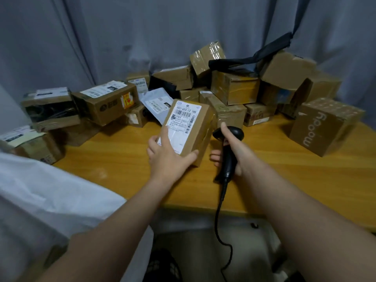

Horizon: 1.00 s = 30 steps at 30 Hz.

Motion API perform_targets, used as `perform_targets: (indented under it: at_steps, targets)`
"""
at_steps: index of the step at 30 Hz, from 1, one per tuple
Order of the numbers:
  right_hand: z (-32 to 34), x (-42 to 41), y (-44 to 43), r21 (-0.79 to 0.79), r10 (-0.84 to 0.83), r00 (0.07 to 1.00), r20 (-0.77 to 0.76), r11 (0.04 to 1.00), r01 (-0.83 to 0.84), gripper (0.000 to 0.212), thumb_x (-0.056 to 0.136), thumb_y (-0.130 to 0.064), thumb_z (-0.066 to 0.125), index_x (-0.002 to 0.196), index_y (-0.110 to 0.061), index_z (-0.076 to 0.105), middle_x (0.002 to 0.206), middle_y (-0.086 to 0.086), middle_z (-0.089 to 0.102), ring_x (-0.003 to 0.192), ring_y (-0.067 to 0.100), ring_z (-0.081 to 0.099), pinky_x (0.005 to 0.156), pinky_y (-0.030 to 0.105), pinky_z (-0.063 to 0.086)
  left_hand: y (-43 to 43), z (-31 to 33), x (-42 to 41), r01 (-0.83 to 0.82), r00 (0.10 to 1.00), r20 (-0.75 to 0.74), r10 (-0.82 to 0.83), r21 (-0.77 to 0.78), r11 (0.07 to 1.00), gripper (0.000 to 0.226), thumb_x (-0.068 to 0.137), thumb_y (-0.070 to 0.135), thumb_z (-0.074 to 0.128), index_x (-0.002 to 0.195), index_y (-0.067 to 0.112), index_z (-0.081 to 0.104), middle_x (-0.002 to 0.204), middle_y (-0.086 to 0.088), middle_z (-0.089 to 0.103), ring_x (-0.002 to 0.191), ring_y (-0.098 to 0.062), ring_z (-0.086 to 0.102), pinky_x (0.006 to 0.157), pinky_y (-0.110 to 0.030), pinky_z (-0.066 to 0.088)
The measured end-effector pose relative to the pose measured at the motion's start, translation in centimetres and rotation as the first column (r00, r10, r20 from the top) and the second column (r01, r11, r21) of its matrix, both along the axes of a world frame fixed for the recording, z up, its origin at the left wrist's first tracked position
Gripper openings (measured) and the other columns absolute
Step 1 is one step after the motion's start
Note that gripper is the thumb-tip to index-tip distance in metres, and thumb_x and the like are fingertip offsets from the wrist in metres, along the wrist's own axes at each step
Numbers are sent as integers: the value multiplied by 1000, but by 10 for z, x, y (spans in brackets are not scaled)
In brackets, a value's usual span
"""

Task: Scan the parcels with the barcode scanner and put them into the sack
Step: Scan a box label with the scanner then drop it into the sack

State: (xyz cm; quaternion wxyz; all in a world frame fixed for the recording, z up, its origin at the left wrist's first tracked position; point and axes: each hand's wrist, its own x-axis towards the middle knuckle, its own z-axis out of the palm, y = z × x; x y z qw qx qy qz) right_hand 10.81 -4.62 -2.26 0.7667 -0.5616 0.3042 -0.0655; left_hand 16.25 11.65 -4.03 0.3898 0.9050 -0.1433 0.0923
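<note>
My left hand (166,153) grips the near end of a small cardboard parcel (195,129), tilted up above the wooden table (122,163) with its white barcode label facing me. My right hand (232,147) holds a black corded barcode scanner (230,151) by its handle, just right of the parcel, its head level with the parcel's side. A white sack (50,192) lies at the lower left, against the table's near-left edge.
Several cardboard parcels are piled along the back of the table, with a white mailer bag (156,104) among them and a "moody" box (323,127) at the right. A grey curtain (142,37) hangs behind. The scanner cable (219,216) drops over the front edge.
</note>
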Motion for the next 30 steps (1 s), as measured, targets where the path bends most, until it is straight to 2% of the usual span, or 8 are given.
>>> perform_targets:
  at_steps: [4, 6, 9, 13, 17, 20, 23, 30]
  targets:
    - [-4, -37, 24, 39, -46, 989, 137, 998, 41, 65, 65, -57, 82, 114, -19, 61, 104, 8, 72, 96, 27, 70, 84, 48, 58, 5, -12, -43, 54, 999, -1, -54, -2, 999, 121, 64, 66, 73, 151, 27, -1, 140, -11, 17, 129, -30, 24, 109, -44, 28]
    - [-6, -53, 30, -49, -66, 977, 201, 996, 77, 54, 71, -50, 80, 112, -20, 63, 106, 4, 71, 100, 20, 66, 82, 36, 57, 10, -12, -56, 88, 996, 11, -87, -89, 992, 107, 74, 60, 68, 152, 23, 4, 139, -11, 22, 128, -27, 30, 109, -40, 31]
    - [-4, -77, 31, -108, -44, 955, 295, 991, 79, 36, 82, -38, 74, 109, -15, 65, 94, -3, 73, 87, 9, 67, 63, 16, 48, 21, -2, -66, 141, 988, -11, -155, -355, 924, 71, 95, 44, 49, 152, 15, 18, 132, -4, 34, 105, -8, 49, 90, -9, 43]
    - [-4, -91, 29, -141, 31, 944, 329, 990, 17, 37, 82, -29, 74, 114, -12, 66, 100, 3, 76, 95, 19, 72, 83, 34, 55, 33, 10, -66, 237, 943, -100, -319, -473, 849, 41, 93, 36, 58, 130, 30, 40, 126, -2, 42, 105, -2, 51, 88, -21, 49]
    - [-1, -99, 27, -160, 49, 943, 329, 987, 5, 24, 86, -26, 71, 106, -13, 68, 98, 3, 76, 91, 17, 72, 76, 27, 56, 44, 23, -67, 314, 824, -221, -522, -590, 744, 32, 93, 19, 60, 106, 24, 31, 117, -11, 60, 95, -15, 66, 69, -17, 53]
    - [1, -101, 31, -209, -39, 945, 324, 972, 112, 21, 87, -31, 71, 103, -20, 65, 94, -5, 72, 88, 10, 68, 68, 20, 52, 46, 25, -71, 297, 864, -185, -469, -565, 770, 45, 89, 15, 65, 116, 26, 30, 117, -7, 57, 98, -16, 65, 68, -17, 54]
    - [-1, -108, 35, -319, -198, 883, 425, 880, 351, 18, 83, -30, 74, 96, -24, 63, 85, -5, 66, 84, 13, 62, 76, 28, 50, 47, 17, -76, 320, 867, -163, -472, -544, 776, 91, 85, 15, 71, 145, 41, 8, 127, -2, 51, 119, -21, 56, 91, -28, 53]
    - [-17, -135, 60, -583, 101, 874, 475, 780, 227, 25, 87, -18, 71, 66, -13, 58, 49, -7, 55, 46, 13, 57, 49, 27, 47, 49, 9, -77, 297, 858, -167, -486, -610, 735, 104, 85, 12, 71, 149, 45, -3, 146, -12, 41, 128, -25, 50, 80, -15, 53]
